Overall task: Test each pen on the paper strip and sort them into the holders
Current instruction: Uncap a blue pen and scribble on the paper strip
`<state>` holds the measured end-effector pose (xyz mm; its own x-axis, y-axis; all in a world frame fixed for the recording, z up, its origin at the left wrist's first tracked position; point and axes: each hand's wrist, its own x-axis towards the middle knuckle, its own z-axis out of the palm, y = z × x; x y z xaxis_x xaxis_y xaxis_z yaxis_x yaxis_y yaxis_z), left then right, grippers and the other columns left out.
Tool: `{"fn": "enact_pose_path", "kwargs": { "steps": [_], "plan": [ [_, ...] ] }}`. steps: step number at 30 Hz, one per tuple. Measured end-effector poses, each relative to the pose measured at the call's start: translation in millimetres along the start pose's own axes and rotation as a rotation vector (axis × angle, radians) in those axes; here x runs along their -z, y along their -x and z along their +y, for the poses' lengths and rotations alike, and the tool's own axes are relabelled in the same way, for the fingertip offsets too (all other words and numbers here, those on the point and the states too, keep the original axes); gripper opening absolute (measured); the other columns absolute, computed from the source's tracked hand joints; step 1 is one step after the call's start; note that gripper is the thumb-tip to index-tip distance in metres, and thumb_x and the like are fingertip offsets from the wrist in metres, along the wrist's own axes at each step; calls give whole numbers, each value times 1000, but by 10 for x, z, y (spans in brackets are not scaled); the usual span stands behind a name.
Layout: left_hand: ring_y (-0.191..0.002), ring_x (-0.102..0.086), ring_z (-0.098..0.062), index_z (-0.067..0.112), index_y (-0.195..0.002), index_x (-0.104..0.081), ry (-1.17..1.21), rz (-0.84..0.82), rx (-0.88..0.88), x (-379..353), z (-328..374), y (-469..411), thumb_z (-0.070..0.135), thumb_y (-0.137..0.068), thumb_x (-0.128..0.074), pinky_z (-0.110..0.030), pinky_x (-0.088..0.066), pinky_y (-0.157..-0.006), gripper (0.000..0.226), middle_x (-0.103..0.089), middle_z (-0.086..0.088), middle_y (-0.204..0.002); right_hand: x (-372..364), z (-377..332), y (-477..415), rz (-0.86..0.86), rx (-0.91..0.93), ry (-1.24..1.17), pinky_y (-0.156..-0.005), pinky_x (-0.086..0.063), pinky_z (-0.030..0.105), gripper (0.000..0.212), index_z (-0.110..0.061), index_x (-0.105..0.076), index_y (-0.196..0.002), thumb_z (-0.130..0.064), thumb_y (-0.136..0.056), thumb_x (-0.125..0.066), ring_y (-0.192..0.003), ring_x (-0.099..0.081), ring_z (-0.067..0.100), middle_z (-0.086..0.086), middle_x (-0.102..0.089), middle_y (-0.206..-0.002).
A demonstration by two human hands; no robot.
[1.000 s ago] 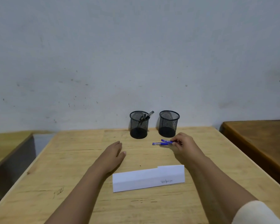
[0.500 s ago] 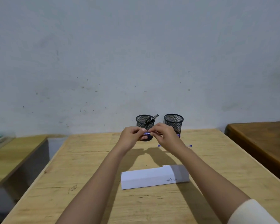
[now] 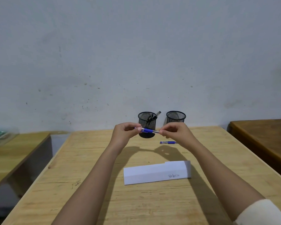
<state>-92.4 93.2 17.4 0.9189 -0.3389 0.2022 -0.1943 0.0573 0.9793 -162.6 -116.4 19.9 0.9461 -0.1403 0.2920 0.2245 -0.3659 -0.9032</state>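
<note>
Held pen (image 3: 148,131): blue, long axis left-right across the view, near level, right end a touch lower. It's in the air over the far part of the table (image 3: 91,176), in front of the left holder (image 3: 146,118) from this angle; can't tell whether they touch.

Left hand (image 3: 124,135) pinches the pen's left end and right hand (image 3: 177,133) pinches its right end. Both grips are closed on the same pen, fingers curled in, wrists raised, forearms converging. My read: pulling a cap off. Can't tell which end is the tip.

Key relation: paper strip (image 3: 156,172) lies flat on the table, below the pen and nearer the person, well apart from it, long axis roughly parallel to the pen. Scribbles (image 3: 173,175) sit at its right end, so the right hand is the nearer one. Next move likely needs the pen in the right hand alone, tip down, brought down and back to the strip.

Second blue pen (image 3: 167,142) lies on the table just beside the right hand, probably untested. Left holder has dark pens (image 3: 154,116); right holder (image 3: 176,116) shows nothing inside from here.
</note>
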Motion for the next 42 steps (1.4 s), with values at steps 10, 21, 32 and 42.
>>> {"fn": "enact_pose_path", "kwargs": {
  "steps": [10, 21, 32, 42],
  "plan": [
    [-73, -70, -10, 7, -86, -70, 99, -22, -7, -158, -56, 69, 3, -81, -68, -23, -52, -83, 7, -74, 1, -73, -467, 47, 56, 273, -147, -719, -71, -53, 15, 12, -7, -66, -83, 5, -79, -66, -68, -66, 8, -3, -71, -66],
    [-68, -69, -6, -2, -90, -70, -9, -10, -82, -196, -7, 68, -2, -79, -69, -14, -52, -68, 11, -71, -8, -79, -526, -5, 64, 191, -79, -604, -63, -50, 14, 10, -9, -66, -83, 0, -79, -67, -70, -69, 9, 0, -74, -70],
    [-67, -70, -10, -2, -91, -69, 5, -17, -28, -72, -18, 117, -2, -80, -67, -18, -55, -73, 11, -73, -1, -72, -396, -121, 50, 129, 19, -330, -67, -50, 15, 8, -5, -68, -82, 0, -77, -70, -67, -67, 5, -6, -72, -65],
    [-69, -67, -13, -3, -89, -70, -80, 333, 148, 688, -545, 293, -2, -78, -69, -15, -53, -62, 10, -69, -14, -84, 64, 46, 78, 386, -69, -494, -85, -52, 32, 12, -10, -67, -76, 1, -77, -69, -80, -65, 23, 2, -71, -71]
  ]
}}
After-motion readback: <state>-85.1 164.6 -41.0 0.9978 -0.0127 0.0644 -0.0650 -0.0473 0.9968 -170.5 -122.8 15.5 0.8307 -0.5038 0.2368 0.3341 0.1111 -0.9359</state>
